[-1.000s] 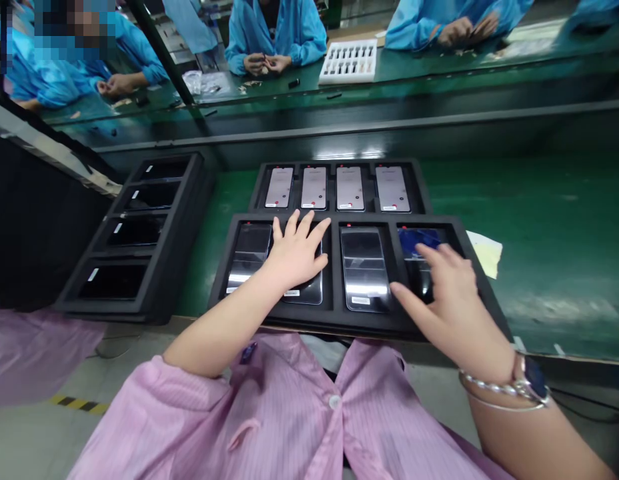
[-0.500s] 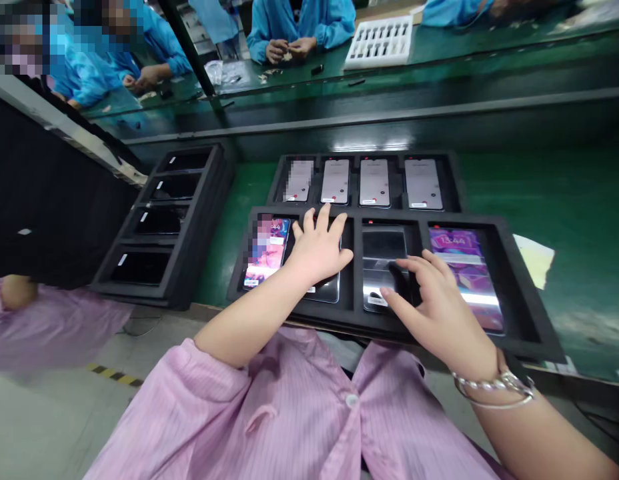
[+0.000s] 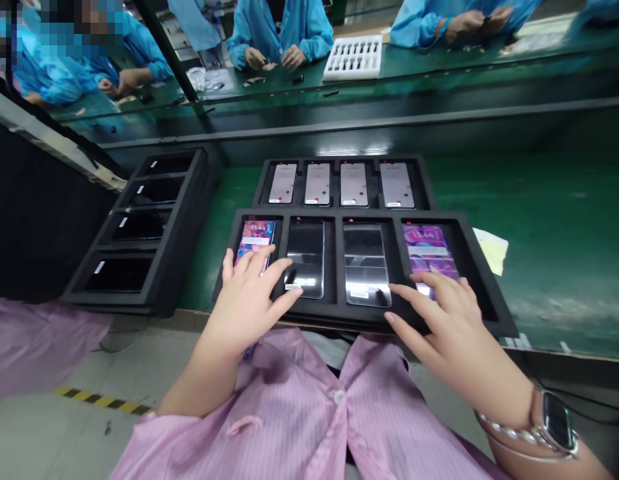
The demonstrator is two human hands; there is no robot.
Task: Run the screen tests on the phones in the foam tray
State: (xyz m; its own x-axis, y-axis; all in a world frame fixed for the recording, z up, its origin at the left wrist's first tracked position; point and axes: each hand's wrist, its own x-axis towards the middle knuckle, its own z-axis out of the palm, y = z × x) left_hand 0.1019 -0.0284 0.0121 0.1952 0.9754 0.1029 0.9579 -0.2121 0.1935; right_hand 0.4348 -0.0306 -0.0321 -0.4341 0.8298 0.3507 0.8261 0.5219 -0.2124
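Observation:
In front of me lies a black foam tray (image 3: 334, 267) with several phones in its compartments. My left hand (image 3: 249, 293), fingers spread, is over the leftmost phone (image 3: 258, 230), whose screen is lit and partly covered by the fingers. My right hand (image 3: 439, 313) is open, fingers apart, over the lower part of the rightmost lit phone (image 3: 423, 250); its index fingertip is close to the neighbouring dark phone (image 3: 367, 260). Another dark-screened phone (image 3: 305, 257) lies between the hands. Neither hand holds anything. Whether the fingertips touch the screens I cannot tell.
Behind stands a second foam tray (image 3: 423, 180) of phones with pale screens. A stack of foam trays (image 3: 177, 247) with dark phones is at the left. A yellowish paper (image 3: 492, 252) lies at right. Across a ledge, people in blue work near a white tray (image 3: 353, 57).
My left hand has moved left and nearer to me, from the second phone to the leftmost one. My right hand has drawn back from the third phone. The camera view has shifted slightly.

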